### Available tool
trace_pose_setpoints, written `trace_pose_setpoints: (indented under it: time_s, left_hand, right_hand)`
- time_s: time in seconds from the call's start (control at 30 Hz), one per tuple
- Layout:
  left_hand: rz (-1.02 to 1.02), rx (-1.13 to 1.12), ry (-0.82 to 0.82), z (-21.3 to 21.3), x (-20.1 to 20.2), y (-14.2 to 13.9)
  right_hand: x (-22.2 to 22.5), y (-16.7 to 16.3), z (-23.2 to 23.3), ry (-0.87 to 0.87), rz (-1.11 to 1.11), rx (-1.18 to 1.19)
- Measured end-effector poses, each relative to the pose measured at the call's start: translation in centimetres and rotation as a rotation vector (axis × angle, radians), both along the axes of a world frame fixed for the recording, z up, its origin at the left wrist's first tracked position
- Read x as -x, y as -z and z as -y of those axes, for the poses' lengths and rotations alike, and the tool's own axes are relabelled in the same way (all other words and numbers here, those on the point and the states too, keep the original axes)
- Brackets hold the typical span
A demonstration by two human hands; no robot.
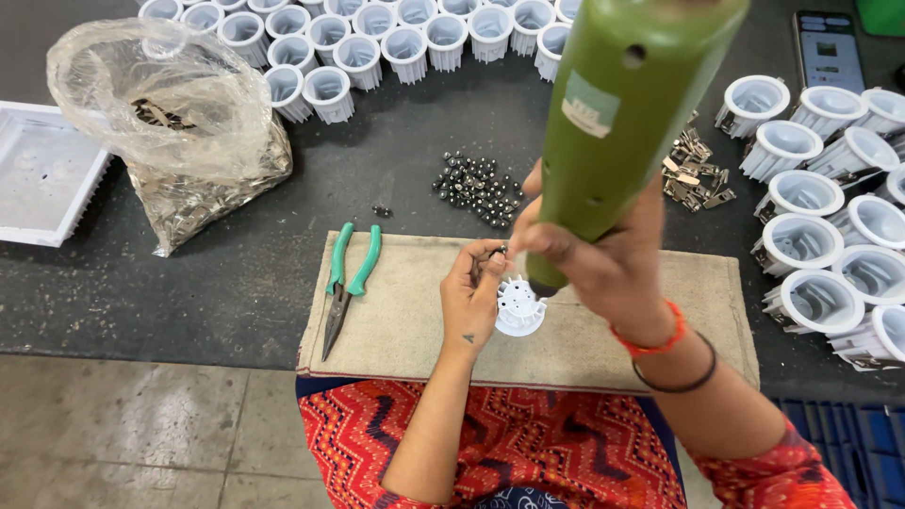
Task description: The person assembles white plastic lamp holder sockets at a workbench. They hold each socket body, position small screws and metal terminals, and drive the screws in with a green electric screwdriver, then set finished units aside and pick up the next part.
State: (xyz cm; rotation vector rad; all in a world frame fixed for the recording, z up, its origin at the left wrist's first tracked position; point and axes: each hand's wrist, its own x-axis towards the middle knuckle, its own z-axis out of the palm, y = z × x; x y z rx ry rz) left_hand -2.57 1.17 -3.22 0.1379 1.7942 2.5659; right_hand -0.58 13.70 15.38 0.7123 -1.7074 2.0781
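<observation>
My right hand (603,259) grips a thick green electric screwdriver (627,123), held upright with its tip down on a small white finned plastic housing (519,308). My left hand (474,292) holds that housing against a beige cloth pad (405,320) and pinches a small metal piece at its top edge. The driver's tip is hidden behind my fingers. Red and black bangles sit on my right wrist.
Green-handled pliers (345,283) lie on the pad's left. A heap of small dark screws (476,187) and metal clips (696,170) lie beyond it. White housings stand in rows at the top (377,42) and right (820,245). A clear bag of metal parts (179,141), a white tray (42,174) and a phone (828,49) are nearby.
</observation>
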Motion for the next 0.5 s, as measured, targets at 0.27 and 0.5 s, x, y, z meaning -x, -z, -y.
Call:
trace_pose_setpoints:
  time_s: [0.27,0.5]
  left_hand:
    - [0.016,0.000,-0.003,0.0,0.1,0.3]
    - [0.010,-0.001,-0.007,-0.1,0.0,0.5]
  right_hand:
    - [-1.7,-5.4,-3.4,0.026,0.044,0.133]
    - [-2.7,-7.2,-5.6,0.257,-0.067,-0.113]
